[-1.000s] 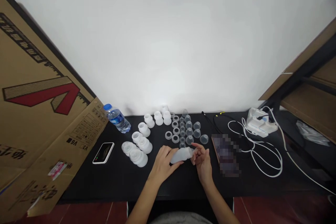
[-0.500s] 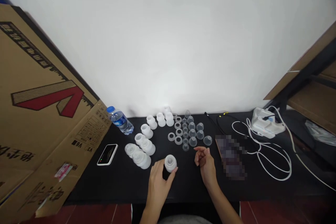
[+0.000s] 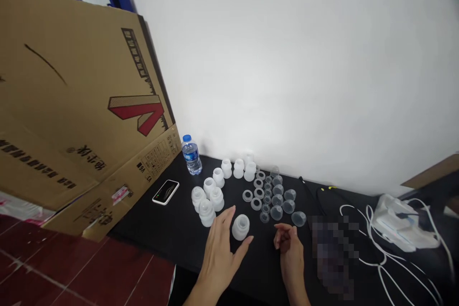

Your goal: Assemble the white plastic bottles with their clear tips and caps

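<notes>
A frosted white plastic fitting [image 3: 241, 227] stands upright, narrow end up, on the black counter [image 3: 168, 234] between the hands: just beside the empty, widely spread left hand [image 3: 218, 263], and well apart from the loosely curled, empty right hand [image 3: 289, 253].

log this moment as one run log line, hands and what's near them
left hand open beside frosted plastic fitting | right hand empty, loosely curled | clear plastic cups ahead of it

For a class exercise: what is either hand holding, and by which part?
Nothing clearly: the open left hand sits beside a frosted white piece, and the right hand is empty.
</notes>
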The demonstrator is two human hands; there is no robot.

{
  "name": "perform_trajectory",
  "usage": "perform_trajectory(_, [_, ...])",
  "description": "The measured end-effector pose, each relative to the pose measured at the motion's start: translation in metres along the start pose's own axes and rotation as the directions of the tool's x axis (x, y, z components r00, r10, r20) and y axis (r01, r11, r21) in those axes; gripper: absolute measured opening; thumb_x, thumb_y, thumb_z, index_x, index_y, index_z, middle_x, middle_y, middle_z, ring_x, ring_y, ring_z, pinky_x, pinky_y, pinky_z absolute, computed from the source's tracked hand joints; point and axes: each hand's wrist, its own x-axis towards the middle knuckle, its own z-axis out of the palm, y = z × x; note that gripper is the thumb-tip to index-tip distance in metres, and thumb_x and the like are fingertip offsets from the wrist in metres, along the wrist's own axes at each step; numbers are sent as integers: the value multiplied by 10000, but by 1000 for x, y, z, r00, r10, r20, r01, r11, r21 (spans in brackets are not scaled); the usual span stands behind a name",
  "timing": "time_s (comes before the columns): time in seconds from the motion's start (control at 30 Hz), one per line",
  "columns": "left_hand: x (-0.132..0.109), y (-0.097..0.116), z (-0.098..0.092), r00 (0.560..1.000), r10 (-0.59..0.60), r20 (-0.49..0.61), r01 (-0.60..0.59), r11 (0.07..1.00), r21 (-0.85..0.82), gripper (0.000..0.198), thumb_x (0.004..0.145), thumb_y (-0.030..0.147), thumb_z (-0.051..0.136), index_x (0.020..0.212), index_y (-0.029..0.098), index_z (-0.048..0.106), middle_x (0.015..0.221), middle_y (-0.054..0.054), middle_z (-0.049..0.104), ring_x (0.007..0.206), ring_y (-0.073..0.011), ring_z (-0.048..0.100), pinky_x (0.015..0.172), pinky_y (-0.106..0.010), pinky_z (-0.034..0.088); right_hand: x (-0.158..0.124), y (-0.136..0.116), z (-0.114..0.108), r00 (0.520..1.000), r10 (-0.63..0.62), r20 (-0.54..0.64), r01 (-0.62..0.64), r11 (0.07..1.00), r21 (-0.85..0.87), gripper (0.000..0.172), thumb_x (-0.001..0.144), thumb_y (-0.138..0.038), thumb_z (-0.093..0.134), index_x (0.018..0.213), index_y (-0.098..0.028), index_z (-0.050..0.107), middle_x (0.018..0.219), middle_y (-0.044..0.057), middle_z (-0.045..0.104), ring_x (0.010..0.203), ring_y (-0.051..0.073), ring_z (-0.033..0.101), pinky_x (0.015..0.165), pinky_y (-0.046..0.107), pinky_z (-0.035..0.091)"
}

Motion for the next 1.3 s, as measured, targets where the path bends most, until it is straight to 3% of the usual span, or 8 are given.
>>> perform_trajectory(0.27, [35, 2, 6, 987, 161, 19, -163, 978, 128, 312, 1066, 207, 611, 1376, 249, 618, 1216, -96, 770, 1091, -306, 745, 929, -462, 575, 2, 4, 0, 1000, -15, 3, 16, 1000, -15, 621, 981, -759, 588, 878, -179, 786, 637, 12, 591, 552, 163, 518, 503, 285, 419])
perform_trajectory(0.5, [96, 4, -2, 979, 2, 205, -85, 915, 394, 183, 898, 105, 791, 1018, 189, 682, 948, -76, 746, 928, -339, 714, 860, -481, 524, 2, 6, -1, 999, -33, 17, 34, 997, -69, 641, 994, -768, 557, 881, -182, 789, 665, 19, 594, 575, 173, 541, 516, 290, 441])
perform_trajectory(0.73, [137, -2, -14, 964, -27, 265, -118, 849, 516, 207, 853, 75, 800, 1002, 173, 695, 944, -103, 756, 942, -342, 724, 891, -464, 489, 1, 6, -2, 996, -65, 61, 72, 991, -112, 646, 996, -772, 538, 889, -186, 786, 673, 25, 594, 585, 187, 557, 515, 290, 449])
perform_trajectory(0.9, [127, -5, -20, 975, 152, 162, -210, 868, 450, 382, 903, 165, 803, 1260, 189, 670, 1273, -158, 716, 1170, -390, 670, 929, -505, 498, -8, -3, 6, 982, -104, 158, 149, 941, -304, 518, 1034, -673, 577, 916, -207, 769, 662, -1, 575, 592, 186, 560, 569, 295, 458])
perform_trajectory(0.97, [113, 1, -15, 958, 256, 132, -286, 902, 324, 288, 997, 207, 711, 1281, 217, 666, 1327, -147, 692, 1215, -367, 657, 951, -497, 515, -12, -5, 10, 970, -130, 207, 201, 905, -376, 450, 1057, -612, 581, 939, -217, 761, 692, 6, 604, 621, 195, 591, 591, 300, 465])
perform_trajectory(1.1, [78, 5, 19, 887, 328, 326, -360, 932, 41, 210, 1082, 171, 545, 1231, 238, 677, 1192, -91, 730, 1117, -267, 705, 964, -419, 577, -15, -2, 16, 924, -298, 241, 382, 773, -507, 321, 1097, -483, 557, 1025, -232, 743, 860, 59, 684, 778, 239, 655, 723, 351, 527])
perform_trajectory(1.2, [60, -8, 53, 873, 323, 366, -377, 922, 85, 399, 1058, 154, 557, 1452, 214, 588, 1384, -137, 685, 1217, -309, 685, 992, -481, 590, -13, 6, 19, 891, -394, 226, 443, 645, -623, 278, 1110, -419, 529, 1202, -245, 725, 919, 84, 689, 868, 286, 661, 814, 427, 561])
perform_trajectory(1.3, [53, -24, 74, 880, 324, 348, -378, 920, 100, 370, 1027, 139, 597, 1389, 209, 630, 1386, -141, 680, 1245, -336, 664, 995, -515, 588, -11, 13, 22, 879, -407, 247, 446, 523, -726, 340, 1121, -366, 485, 1392, -267, 666, 1006, 122, 708, 931, 331, 661, 862, 505, 570])
